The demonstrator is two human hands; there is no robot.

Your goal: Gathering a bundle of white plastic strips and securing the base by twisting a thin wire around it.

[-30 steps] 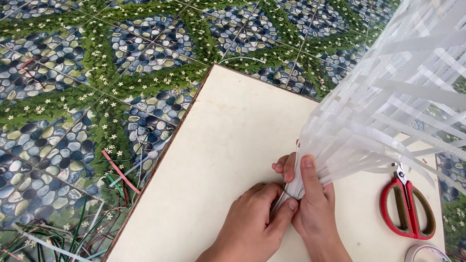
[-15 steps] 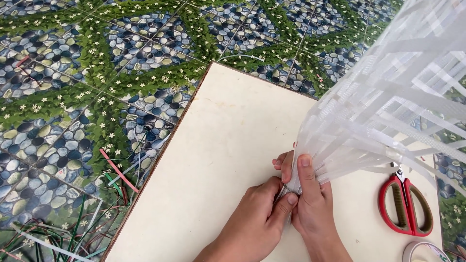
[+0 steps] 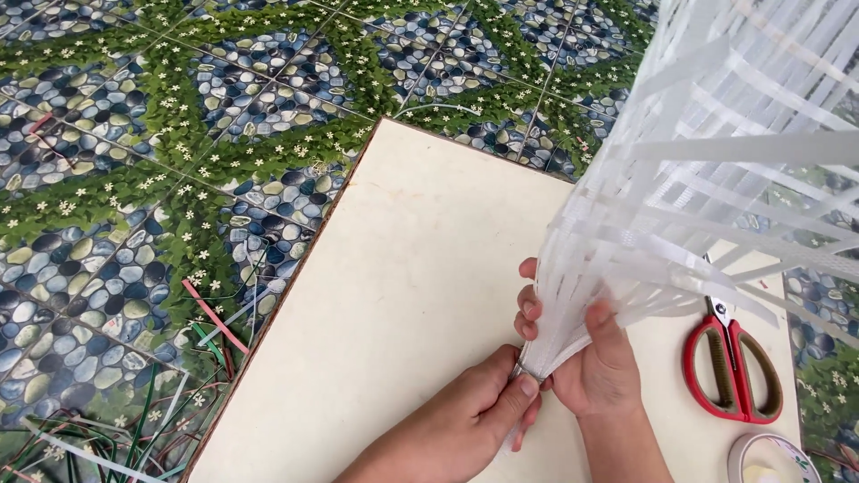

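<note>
Pinching the gathered end of a fan of white woven strips [image 3: 680,179], both hands meet low on the cream surface [image 3: 403,295]. Left hand [image 3: 474,416] and right hand [image 3: 599,367] each keep a grip pressed on that end, barely shifted from a second ago, while the strips have swung slightly. Red-handled scissors [image 3: 734,358] lie just right of them.

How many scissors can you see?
1. The red scissors lie on the cream board, right of the right hand, partly under the white strips. More could be hidden beneath them.
</note>
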